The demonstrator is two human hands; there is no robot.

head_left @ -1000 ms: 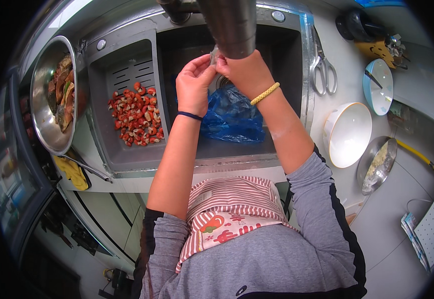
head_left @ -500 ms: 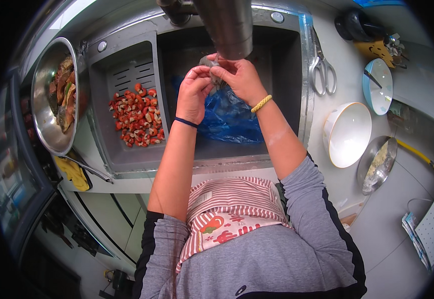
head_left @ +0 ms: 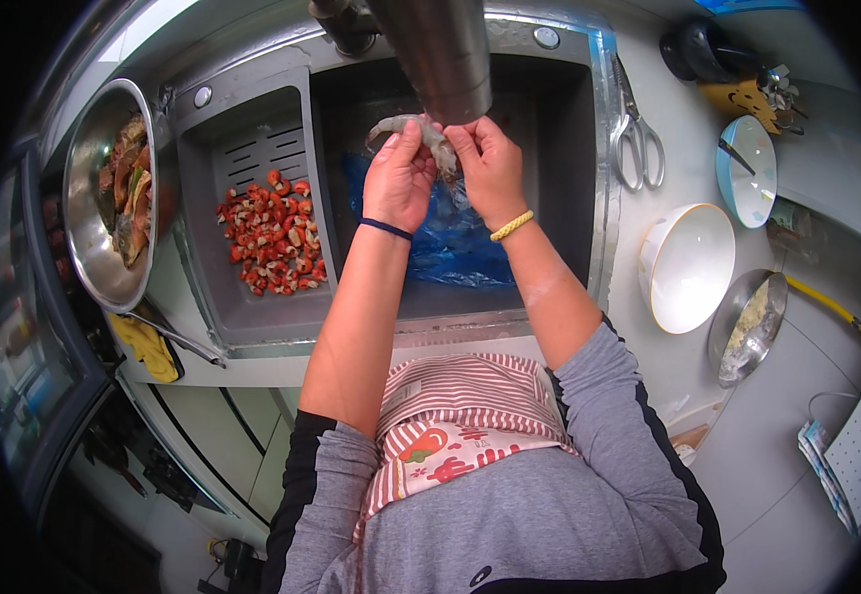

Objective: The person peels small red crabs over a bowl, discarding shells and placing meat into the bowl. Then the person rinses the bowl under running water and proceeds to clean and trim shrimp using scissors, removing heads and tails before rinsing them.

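A grey raw shrimp (head_left: 438, 148) is held over the right-hand basin of the sink (head_left: 559, 198), below the faucet. My left hand (head_left: 398, 188) pinches its body between thumb and fingers, and the curved tail sticks out to the left. At the head end, the closed fingertips of my right hand (head_left: 493, 173) grip the shrimp; part of it is hidden behind them. Under both hands lies a crumpled blue plastic bag (head_left: 460, 259), its contents hard to make out.
Red-and-white crayfish tails (head_left: 272, 238) fill part of the left basin. A steel bowl (head_left: 84, 233) with chunks of food stands farther left. On the right counter are scissors (head_left: 638, 148), a white bowl (head_left: 688, 267), a blue-rimmed bowl (head_left: 752, 188) and a metal dish (head_left: 727, 356). The faucet (head_left: 440, 59) overhangs the basin.
Both hands have shifted slightly and my left hand has turned, so the shrimp now shows lengthwise between them. Before, it was mostly covered by my fingers.
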